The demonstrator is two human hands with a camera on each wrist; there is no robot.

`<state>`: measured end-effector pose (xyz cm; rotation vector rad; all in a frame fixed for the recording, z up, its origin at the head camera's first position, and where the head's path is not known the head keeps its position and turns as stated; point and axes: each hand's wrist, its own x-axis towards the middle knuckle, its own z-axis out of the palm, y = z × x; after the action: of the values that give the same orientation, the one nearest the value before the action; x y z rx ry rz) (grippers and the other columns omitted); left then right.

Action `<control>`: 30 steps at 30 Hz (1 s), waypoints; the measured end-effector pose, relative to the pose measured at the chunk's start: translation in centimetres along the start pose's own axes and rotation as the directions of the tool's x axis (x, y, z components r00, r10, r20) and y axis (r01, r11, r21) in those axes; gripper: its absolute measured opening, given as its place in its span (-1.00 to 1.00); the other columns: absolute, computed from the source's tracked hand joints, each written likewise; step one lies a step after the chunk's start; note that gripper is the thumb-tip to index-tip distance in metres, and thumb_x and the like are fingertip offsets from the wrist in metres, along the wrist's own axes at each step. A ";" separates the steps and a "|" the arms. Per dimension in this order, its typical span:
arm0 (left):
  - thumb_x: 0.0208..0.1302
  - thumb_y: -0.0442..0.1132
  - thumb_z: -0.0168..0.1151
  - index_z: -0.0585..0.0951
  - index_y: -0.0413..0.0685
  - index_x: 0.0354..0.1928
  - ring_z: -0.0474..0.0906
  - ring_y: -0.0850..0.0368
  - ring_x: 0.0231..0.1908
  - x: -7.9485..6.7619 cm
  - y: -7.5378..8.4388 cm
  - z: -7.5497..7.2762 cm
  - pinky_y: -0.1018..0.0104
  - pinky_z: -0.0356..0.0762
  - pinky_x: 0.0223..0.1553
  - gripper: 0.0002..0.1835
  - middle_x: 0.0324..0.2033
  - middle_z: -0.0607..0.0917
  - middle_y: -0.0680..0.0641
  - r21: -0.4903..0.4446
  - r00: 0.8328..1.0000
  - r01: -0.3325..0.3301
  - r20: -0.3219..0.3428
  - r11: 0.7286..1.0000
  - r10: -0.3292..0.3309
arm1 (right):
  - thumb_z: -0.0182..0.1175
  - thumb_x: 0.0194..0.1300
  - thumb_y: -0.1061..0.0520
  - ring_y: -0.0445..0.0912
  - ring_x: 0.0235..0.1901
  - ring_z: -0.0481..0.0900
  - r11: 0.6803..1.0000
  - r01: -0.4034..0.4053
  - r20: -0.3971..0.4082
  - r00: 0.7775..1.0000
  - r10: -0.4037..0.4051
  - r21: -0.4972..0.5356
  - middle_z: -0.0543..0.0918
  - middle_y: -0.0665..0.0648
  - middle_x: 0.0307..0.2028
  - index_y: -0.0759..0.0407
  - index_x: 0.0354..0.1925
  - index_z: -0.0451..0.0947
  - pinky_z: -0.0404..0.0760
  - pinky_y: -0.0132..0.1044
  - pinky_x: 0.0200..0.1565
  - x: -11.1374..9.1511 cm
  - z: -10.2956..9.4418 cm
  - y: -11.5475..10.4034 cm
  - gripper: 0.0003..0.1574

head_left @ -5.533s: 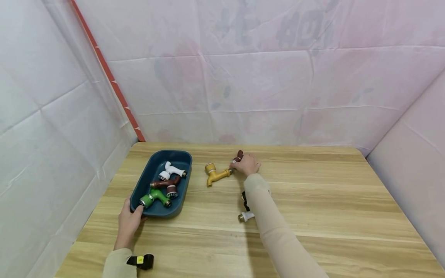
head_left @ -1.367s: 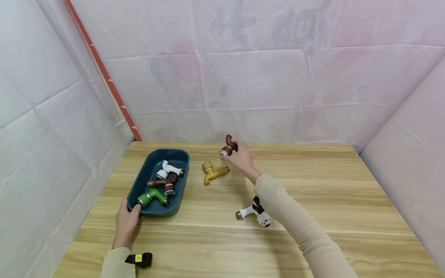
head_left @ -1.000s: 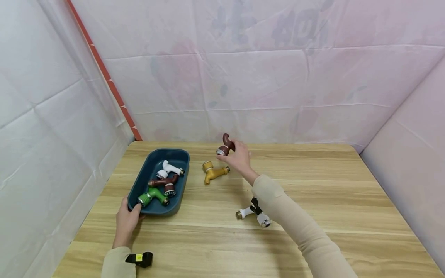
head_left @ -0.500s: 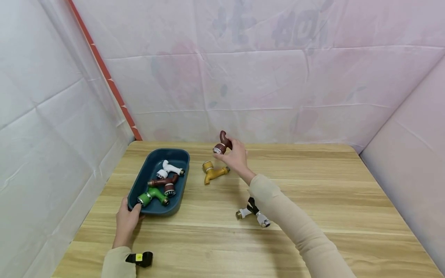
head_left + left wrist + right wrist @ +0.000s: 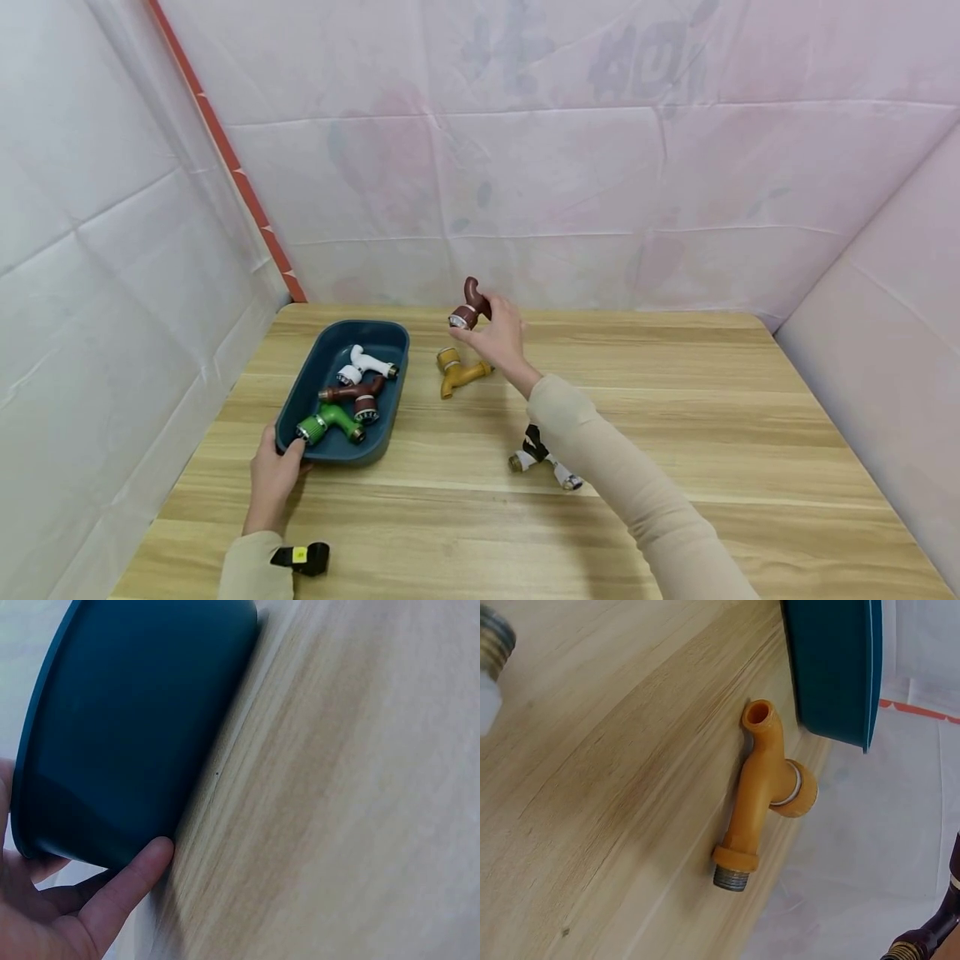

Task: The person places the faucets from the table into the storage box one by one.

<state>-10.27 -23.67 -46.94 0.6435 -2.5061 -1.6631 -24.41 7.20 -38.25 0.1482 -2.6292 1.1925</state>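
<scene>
My left hand (image 5: pixel 273 479) grips the near-left corner of a dark blue tub (image 5: pixel 406 354), thumb at the rim. In the left wrist view its fingers lie against the tub's outer wall (image 5: pixel 142 727). Inside the tub are a white tap (image 5: pixel 369 364), a brown tap (image 5: pixel 365 407) and a green tap (image 5: pixel 333 421). My right hand (image 5: pixel 501 337) holds another brown tap (image 5: pixel 463 317) in the air, spout upward, with the threaded end (image 5: pixel 904 951) showing in the right wrist view. Below it a yellow tap (image 5: pixel 465 377) lies on the table, right of the tub.
A white tap (image 5: pixel 564 476) lies on the wooden table (image 5: pixel 450 533) under my right forearm, partly hidden by a black wrist camera (image 5: pixel 534 443). Pale cloth walls stand behind the table and at both sides. Another black camera (image 5: pixel 318 560) sits on my left wrist.
My right hand has lifted the brown tap from beside the yellow tap's threaded end and carried it up and left. My left hand has stayed on the tub.
</scene>
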 end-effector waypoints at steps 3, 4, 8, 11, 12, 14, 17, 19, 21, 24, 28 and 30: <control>0.27 -0.32 -0.17 0.06 -0.24 0.34 0.38 -0.27 -0.03 0.0 0.1 0.0 0.38 0.60 -0.40 -0.42 0.19 0.22 -0.46 0.003 1.000 0.001 0.004 1.000 -0.001 | 0.43 -0.14 -0.10 0.03 0.09 0.32 1.000 0.019 -0.001 1.000 -0.019 0.007 0.44 0.14 0.10 0.12 0.20 0.31 0.19 0.13 0.06 0.0 0.1 -0.3 -0.05; 0.27 -0.32 -0.17 0.05 -0.24 0.34 0.37 -0.27 -0.03 -0.1 0.1 0.0 0.37 0.60 -0.40 -0.42 0.19 0.22 -0.46 0.004 1.000 0.001 0.006 1.000 -0.001 | 0.44 -0.15 -0.10 0.03 0.08 0.32 1.000 0.028 -0.002 1.000 -0.028 0.010 0.44 0.14 0.09 0.12 0.19 0.32 0.19 0.14 0.06 0.0 0.2 -0.4 -0.06; 0.27 -0.32 -0.18 0.04 -0.24 0.35 0.37 -0.28 -0.03 -0.1 0.1 0.0 0.37 0.60 -0.39 -0.41 0.19 0.21 -0.46 0.004 1.000 0.002 0.010 1.000 -0.002 | 0.45 -0.16 -0.09 0.03 0.06 0.34 0.999 0.052 -0.004 0.999 -0.051 0.013 0.45 0.14 0.08 0.13 0.17 0.33 0.21 0.12 0.03 0.0 0.3 -0.7 -0.07; 0.27 -0.32 -0.18 0.05 -0.25 0.34 0.37 -0.28 -0.03 -0.1 0.1 0.1 0.37 0.60 -0.39 -0.41 0.19 0.22 -0.46 0.004 1.000 0.001 0.010 1.000 -0.001 | 0.45 -0.16 -0.09 0.02 0.04 0.36 0.998 0.061 -0.001 0.998 -0.061 0.005 0.46 0.13 0.06 0.14 0.17 0.33 0.23 0.08 0.02 0.0 0.4 -0.9 -0.07; 0.27 -0.32 -0.18 0.05 -0.24 0.34 0.37 -0.28 -0.03 -0.1 0.1 0.1 0.37 0.60 -0.39 -0.42 0.19 0.22 -0.46 0.005 1.000 0.000 0.009 1.000 0.000 | 0.45 -0.16 -0.10 0.01 0.03 0.37 0.998 0.063 0.001 0.998 -0.063 0.003 0.47 0.12 0.06 0.14 0.16 0.34 0.24 0.07 0.01 0.0 0.5 -0.9 -0.07; 0.27 -0.32 -0.18 0.05 -0.24 0.34 0.38 -0.28 -0.03 0.0 0.0 0.1 0.37 0.60 -0.40 -0.42 0.19 0.22 -0.46 0.006 1.000 -0.002 0.008 1.000 0.002 | 0.44 -0.16 -0.12 0.00 0.02 0.37 0.998 0.067 0.005 0.998 -0.067 -0.006 0.47 0.12 0.05 0.14 0.15 0.34 0.25 0.05 0.00 0.0 0.6 -1.1 -0.08; 0.28 -0.33 -0.18 0.06 -0.24 0.34 0.37 -0.28 -0.03 0.0 0.0 0.1 0.37 0.60 -0.40 -0.43 0.19 0.22 -0.45 0.005 1.000 -0.002 0.004 1.000 0.002 | 0.44 -0.15 -0.12 0.01 0.02 0.36 0.998 0.068 0.016 0.998 -0.068 -0.004 0.46 0.12 0.05 0.15 0.16 0.34 0.24 0.05 0.01 -0.1 0.7 -1.4 -0.07; 0.28 -0.33 -0.18 0.06 -0.24 0.34 0.37 -0.27 -0.02 0.0 -0.1 0.1 0.36 0.60 -0.39 -0.43 0.20 0.22 -0.45 0.004 1.000 0.000 0.004 1.000 0.000 | 0.43 -0.13 -0.13 0.01 0.03 0.35 0.998 0.067 0.023 0.997 -0.067 -0.007 0.46 0.13 0.06 0.15 0.18 0.33 0.23 0.04 0.02 0.0 0.8 -1.5 -0.06; 0.28 -0.33 -0.18 0.06 -0.23 0.34 0.36 -0.27 -0.01 0.0 -0.1 0.1 0.36 0.60 -0.38 -0.43 0.20 0.21 -0.45 0.002 1.000 0.002 0.005 1.000 -0.002 | 0.42 -0.12 -0.13 0.02 0.04 0.34 0.998 0.068 0.026 0.997 -0.067 -0.009 0.45 0.14 0.06 0.16 0.20 0.31 0.23 0.04 0.03 0.0 0.9 -1.7 -0.05; 0.29 -0.33 -0.18 0.07 -0.23 0.34 0.35 -0.27 -0.01 -0.1 0.0 0.2 0.35 0.60 -0.38 -0.44 0.20 0.21 -0.44 0.002 1.000 0.003 0.005 1.000 -0.003 | 0.42 -0.12 -0.12 0.03 0.04 0.34 0.997 0.075 0.026 0.997 -0.075 -0.016 0.45 0.15 0.06 0.17 0.20 0.31 0.24 0.04 0.01 0.0 1.0 -2.0 -0.06; 0.28 -0.33 -0.18 0.09 -0.23 0.32 0.37 -0.27 -0.02 -0.1 0.0 0.2 0.35 0.60 -0.38 -0.45 0.19 0.23 -0.44 -0.002 1.000 0.000 0.001 1.000 0.000 | 0.42 -0.11 -0.11 0.03 0.04 0.33 0.996 0.086 0.025 0.996 -0.085 -0.020 0.44 0.15 0.05 0.17 0.19 0.31 0.25 0.03 -0.03 0.0 1.0 -2.3 -0.06; 0.27 -0.33 -0.17 0.11 -0.23 0.31 0.37 -0.27 -0.03 0.0 0.0 0.2 0.36 0.60 -0.39 -0.46 0.18 0.24 -0.44 -0.002 1.000 -0.003 -0.002 1.000 0.003 | 0.42 -0.11 -0.12 0.03 0.03 0.34 0.996 0.088 0.023 0.996 -0.088 -0.022 0.45 0.15 0.04 0.18 0.19 0.32 0.26 0.02 -0.04 0.0 1.1 -2.4 -0.06</control>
<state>-10.30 -23.47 -47.05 0.6413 -2.5024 -1.6624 -24.20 4.82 -37.22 0.2713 -2.6245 1.1380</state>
